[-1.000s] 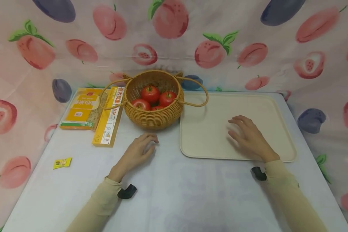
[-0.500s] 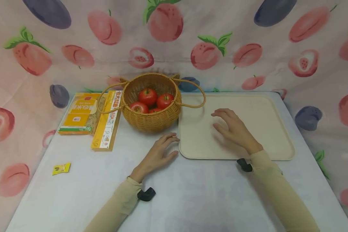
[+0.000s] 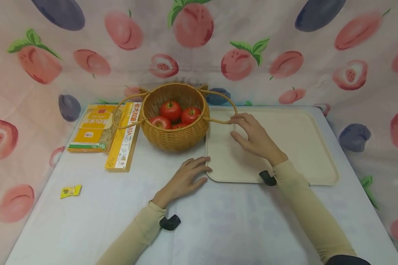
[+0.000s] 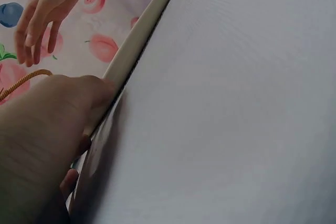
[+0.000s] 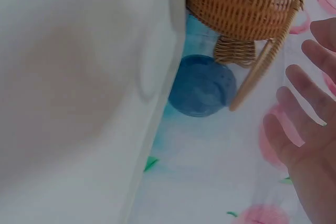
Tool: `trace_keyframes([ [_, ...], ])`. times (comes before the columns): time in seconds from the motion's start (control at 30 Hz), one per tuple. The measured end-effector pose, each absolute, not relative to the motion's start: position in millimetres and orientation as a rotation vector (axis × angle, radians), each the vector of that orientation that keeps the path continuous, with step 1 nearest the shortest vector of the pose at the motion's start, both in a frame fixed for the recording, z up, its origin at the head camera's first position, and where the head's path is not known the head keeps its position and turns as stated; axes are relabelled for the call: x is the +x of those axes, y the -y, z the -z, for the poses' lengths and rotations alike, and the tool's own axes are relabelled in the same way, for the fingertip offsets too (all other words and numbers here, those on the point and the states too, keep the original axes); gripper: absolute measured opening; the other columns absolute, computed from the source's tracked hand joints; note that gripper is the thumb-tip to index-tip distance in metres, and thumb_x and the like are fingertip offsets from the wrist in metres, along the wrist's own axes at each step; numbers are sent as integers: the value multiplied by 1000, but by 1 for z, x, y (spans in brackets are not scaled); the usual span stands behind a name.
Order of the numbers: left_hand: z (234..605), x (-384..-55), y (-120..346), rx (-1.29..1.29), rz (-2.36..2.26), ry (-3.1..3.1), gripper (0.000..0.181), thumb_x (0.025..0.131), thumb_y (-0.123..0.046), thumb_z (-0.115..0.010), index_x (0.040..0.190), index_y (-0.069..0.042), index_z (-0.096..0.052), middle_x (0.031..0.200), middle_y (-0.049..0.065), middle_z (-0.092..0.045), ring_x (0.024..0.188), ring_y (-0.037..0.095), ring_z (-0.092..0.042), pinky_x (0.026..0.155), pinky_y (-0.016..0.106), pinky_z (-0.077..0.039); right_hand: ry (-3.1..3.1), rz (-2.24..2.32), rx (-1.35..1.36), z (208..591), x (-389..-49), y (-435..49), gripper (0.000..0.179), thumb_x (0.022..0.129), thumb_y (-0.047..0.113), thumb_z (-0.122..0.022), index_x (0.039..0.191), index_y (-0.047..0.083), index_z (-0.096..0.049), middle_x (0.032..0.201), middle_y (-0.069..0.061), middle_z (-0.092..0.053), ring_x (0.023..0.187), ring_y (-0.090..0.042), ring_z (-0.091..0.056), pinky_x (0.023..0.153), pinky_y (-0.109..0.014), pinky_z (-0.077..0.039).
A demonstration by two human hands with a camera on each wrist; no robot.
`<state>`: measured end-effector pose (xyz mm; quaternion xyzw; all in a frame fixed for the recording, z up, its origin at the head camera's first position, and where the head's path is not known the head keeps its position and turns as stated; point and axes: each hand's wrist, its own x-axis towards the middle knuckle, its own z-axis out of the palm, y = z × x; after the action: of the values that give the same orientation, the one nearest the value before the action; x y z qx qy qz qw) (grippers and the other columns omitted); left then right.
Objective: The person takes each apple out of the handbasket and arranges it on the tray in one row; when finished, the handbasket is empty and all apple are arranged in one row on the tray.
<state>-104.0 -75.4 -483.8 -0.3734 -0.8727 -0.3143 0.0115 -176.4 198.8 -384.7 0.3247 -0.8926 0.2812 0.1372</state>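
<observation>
A round wicker basket [image 3: 174, 138] holds several red apples [image 3: 170, 110] and has a looped handle out to each side. To its right lies a flat cream tray [image 3: 295, 147]. My right hand [image 3: 253, 136] is over the tray, fingers loosely bent, fingertips beside the outer end of the right handle [image 3: 215, 120]. In the right wrist view its fingers are spread and nothing is between them. My left hand [image 3: 185, 178] lies low, relaxed fingertips at the tray's front left corner. The left wrist view shows the tray rim [image 4: 139, 35] past that hand.
Left of the basket lie a yellow pasta box [image 3: 124, 143] and a yellow bag of noodles [image 3: 93, 129]. A small yellow packet [image 3: 71, 191] sits nearer the front left. A fruit-print cloth [image 3: 192, 55] hangs behind the white table [image 3: 219, 221].
My right hand has moved left across the tray to the basket's right handle. My left hand has moved right, from before the basket to the tray's corner. Basket and tray stay put.
</observation>
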Motion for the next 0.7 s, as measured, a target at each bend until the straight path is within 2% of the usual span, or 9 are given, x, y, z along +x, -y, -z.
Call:
trace_keyframes([
  [0.3,486,-102,72,-1171,902,2709,21,90,-28,-62,111,-23,-60,146,0,-43,137,15,-38,117,48,-25,2596,-785,1080,360,-192,-179,31,91,20,-62,121,11,-58,130,-8,-52,119,-24,-50,101,-45,-43],
  [0.47,487,-103,68,-1186,899,2678,19,89,-32,-64,103,-22,-59,139,2,-48,133,17,-42,115,48,-27,2566,-763,1203,348,-203,-162,30,92,17,-60,121,11,-58,125,-5,-54,121,-22,-49,99,-41,-46],
  [0.7,486,-101,66,-1172,897,2674,21,86,-36,-67,98,-21,-57,134,2,-50,131,21,-42,116,46,-27,2540,-772,1350,336,-214,-139,27,92,14,-60,118,10,-59,119,-4,-56,113,-19,-51,94,-38,-47],
])
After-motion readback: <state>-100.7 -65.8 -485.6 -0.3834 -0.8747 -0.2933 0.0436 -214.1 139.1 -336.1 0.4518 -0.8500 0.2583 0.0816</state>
